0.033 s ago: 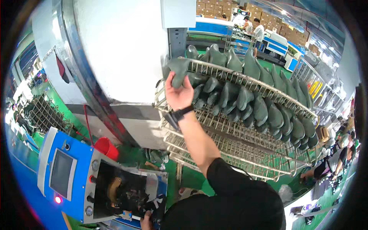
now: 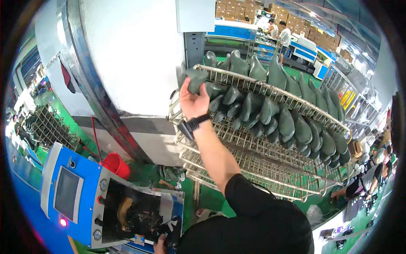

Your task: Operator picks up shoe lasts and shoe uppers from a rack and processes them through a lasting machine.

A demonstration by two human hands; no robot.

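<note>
1. Shoe last, dark green, smooth and apparently plastic, was the single piece you held, at the left end of the rack and in front of the white wall. Whether it touched the rack, you could not have told from this view.

2. Your right hand was turned palm up, its fingers closed to a narrow grip: fingertips on the left side of the last, thumb on the right.

3. Judging by that pose, your step was handling one last at the rack's end; whether you were lifting it off or setting it on was not clear. Your next move seemed to call for a steady pinch and room beside the neighbouring lasts.

4. Beside it you had one near rack of pale metal bars. Along its top you could count roughly ten upright green lasts; the hanging green lasts below overlapped too much for a sure count.

5. Your left hand was low, at the edge of one blue-and-grey boxy machine, just beside dark material; you could not tell whether its fingers gripped anything. That machine showed you one grey-framed screen, two round gauges and one glowing red light.

6. Farther out, you had one red plastic bucket behind the machine, and two people at the distant blue-and-white equipment.
</note>
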